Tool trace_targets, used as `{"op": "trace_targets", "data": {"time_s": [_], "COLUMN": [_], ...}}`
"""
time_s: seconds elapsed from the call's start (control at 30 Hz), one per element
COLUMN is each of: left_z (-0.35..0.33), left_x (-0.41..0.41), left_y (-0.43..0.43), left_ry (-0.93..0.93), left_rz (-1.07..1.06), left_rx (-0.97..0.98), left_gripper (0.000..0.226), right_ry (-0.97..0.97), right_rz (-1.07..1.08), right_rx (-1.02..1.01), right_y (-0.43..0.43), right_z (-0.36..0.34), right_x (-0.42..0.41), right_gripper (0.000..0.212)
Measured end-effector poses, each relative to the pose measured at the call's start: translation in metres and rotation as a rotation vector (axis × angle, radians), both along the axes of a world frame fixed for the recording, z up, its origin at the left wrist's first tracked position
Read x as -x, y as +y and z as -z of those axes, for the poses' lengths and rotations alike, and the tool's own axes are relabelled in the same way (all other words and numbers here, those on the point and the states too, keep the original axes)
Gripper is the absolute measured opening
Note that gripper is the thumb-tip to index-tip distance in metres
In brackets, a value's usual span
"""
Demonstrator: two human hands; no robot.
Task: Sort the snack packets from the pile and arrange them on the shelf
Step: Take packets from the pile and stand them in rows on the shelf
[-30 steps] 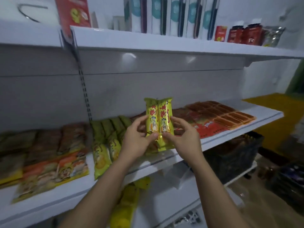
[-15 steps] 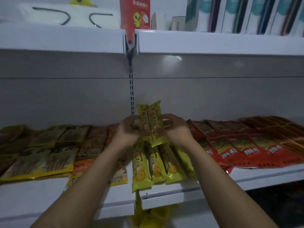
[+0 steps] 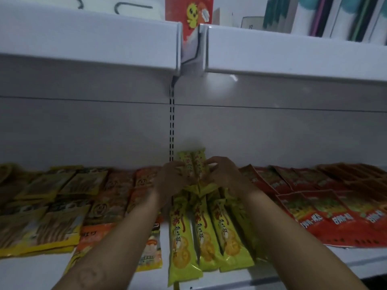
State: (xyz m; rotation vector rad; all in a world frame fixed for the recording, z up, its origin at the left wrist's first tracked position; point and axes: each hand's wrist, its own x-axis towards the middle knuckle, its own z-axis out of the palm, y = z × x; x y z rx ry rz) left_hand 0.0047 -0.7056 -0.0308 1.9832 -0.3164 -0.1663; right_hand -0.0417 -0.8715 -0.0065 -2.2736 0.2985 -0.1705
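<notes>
Head view: I see both bare forearms reaching forward over the white shelf (image 3: 240, 278), whose front lip crosses the bottom of the frame. The shelf above (image 3: 293, 53) overhangs, leaving a tall open band of grey back panel (image 3: 83, 130) between the two levels; a slotted upright (image 3: 171, 126) runs down this panel to a point just left of the hands. My left hand (image 3: 170, 181) and right hand (image 3: 225, 174) are closed from either side on two yellow packets (image 3: 193, 166), held side by side and upright, near the back panel and above the row of yellow packets (image 3: 203, 233) lying flat on the shelf. The held packets are long and narrow, with crimped top ends and red print down their faces; the print is too blurred to read. To the left lie orange packets (image 3: 113, 197) and, beyond them, brown-and-yellow packets (image 3: 41, 218); to the right lie overlapping red packets (image 3: 326, 212). Bare shelf surface shows only along the front lip.
</notes>
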Motion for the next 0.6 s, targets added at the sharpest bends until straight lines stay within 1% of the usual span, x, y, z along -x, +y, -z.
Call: {"op": "trace_targets", "data": {"time_s": [0.13, 0.27, 0.33, 0.47, 0.6], "left_z": [0.009, 0.013, 0.012, 0.015, 0.013], "left_x": [0.003, 0.007, 0.008, 0.009, 0.011], "left_y": [-0.006, -0.011, -0.012, -0.009, -0.008], "left_ry": [-0.032, -0.067, -0.088, -0.089, -0.108], "left_rz": [-0.038, -0.058, -0.073, -0.108, -0.114], "left_rx": [-0.092, -0.173, -0.206, -0.186, -0.205], "left_gripper": [0.073, 0.072, 0.067, 0.063, 0.060], "right_ry": [0.033, 0.044, 0.030, -0.015, -0.007], "right_rz": [-0.061, -0.097, -0.106, -0.099, -0.118], "right_rx": [0.105, 0.175, 0.179, 0.119, 0.159], "right_y": [-0.008, -0.012, -0.015, -0.022, -0.024], "right_z": [0.007, 0.010, 0.011, 0.014, 0.017], "right_x": [-0.003, -0.003, -0.002, 0.005, 0.004], "right_gripper": [0.052, 0.043, 0.042, 0.035, 0.033]}}
